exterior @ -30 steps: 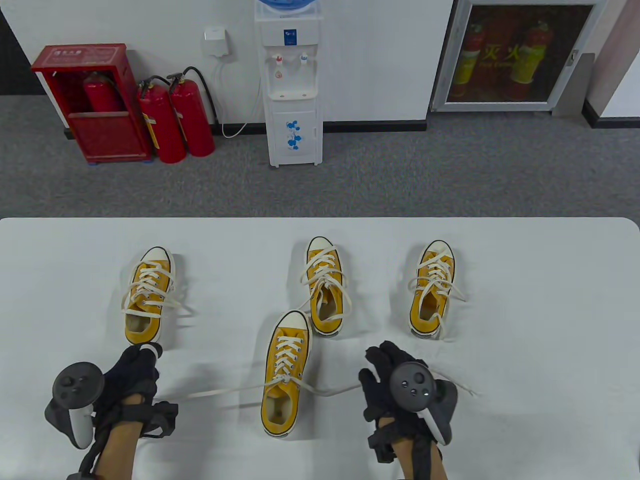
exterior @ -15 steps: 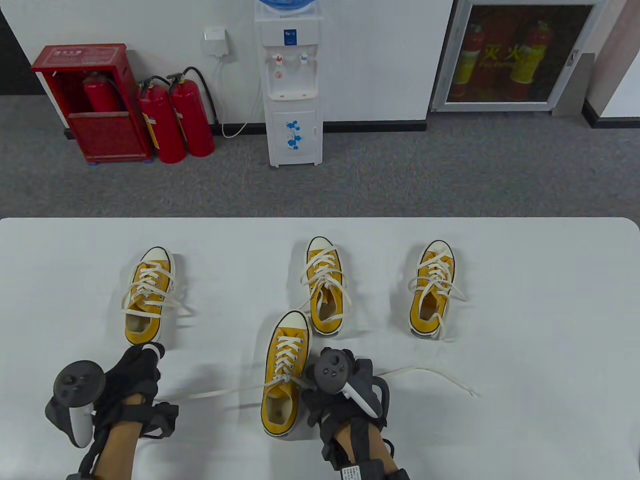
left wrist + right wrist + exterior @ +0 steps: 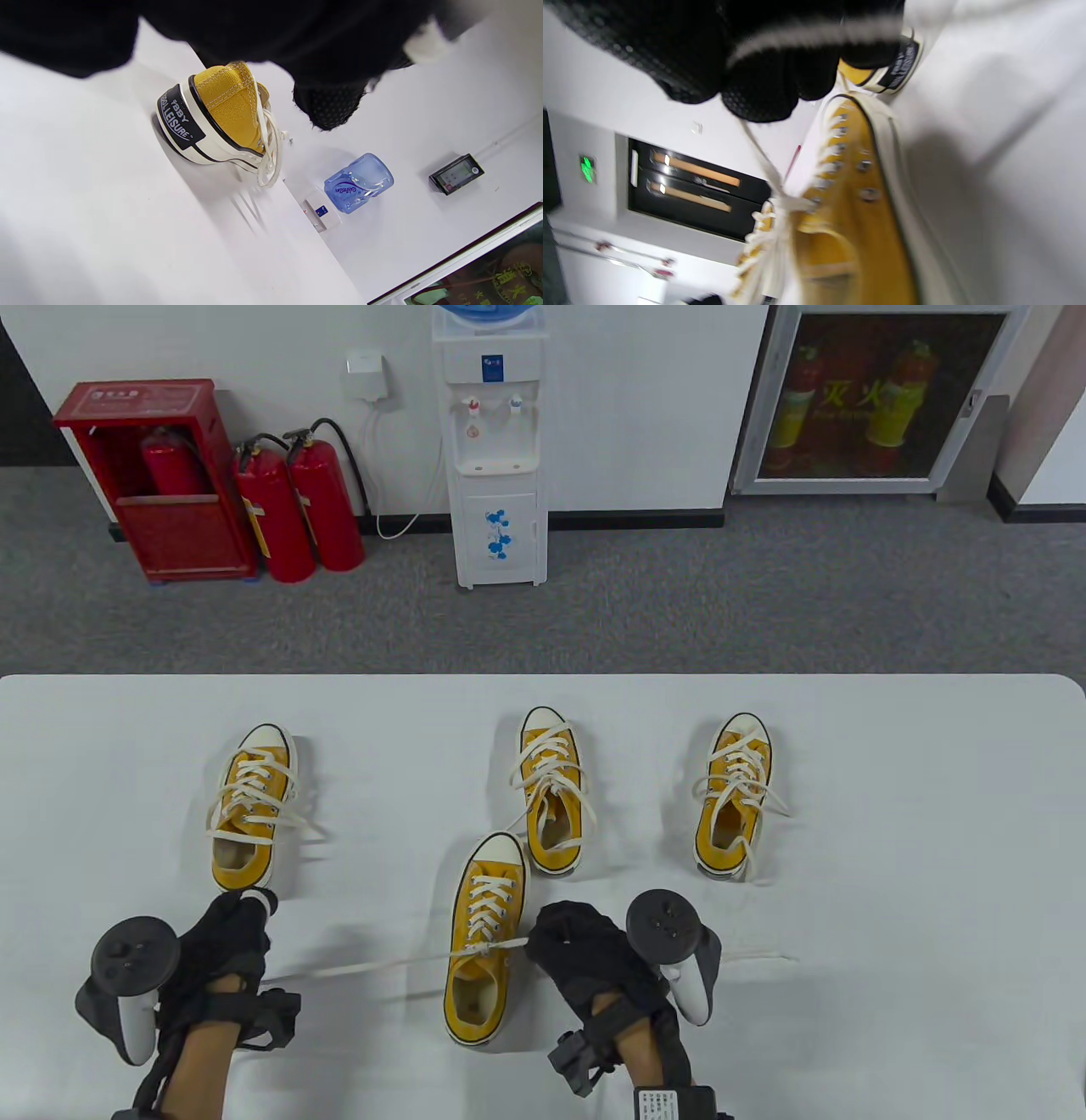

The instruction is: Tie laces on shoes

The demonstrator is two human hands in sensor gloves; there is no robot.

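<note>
Four yellow canvas sneakers with cream laces stand on the white table, all toes pointing to 12 o'clock. The near sneaker sits at table centre, closest to the person. The centre-far sneaker stands just beyond it toward 1 o'clock, almost touching. The left sneaker lies well apart at 10 o'clock, and the right sneaker well apart at 2 o'clock.

The right hand sits at 3 o'clock of the near sneaker, beside its collar. Its fingers are curled around the right lace end, which the right wrist view shows running taut from the gloved fingertips down to a crossing at the top eyelets. A slack tail of that lace trails on the table toward 3 o'clock, past the tracker.

The left hand is at 9 o'clock of the near sneaker, well apart from it and just below the heel of the left sneaker. The left lace end stretches from the top eyelets across the table toward this hand. The hand's fingers appear curled, but the contact with the lace is hidden by the glove, so its grip cannot be confirmed. The left wrist view shows only the left sneaker's heel and dark glove fabric.

Laces on the three far sneakers lie loose.
</note>
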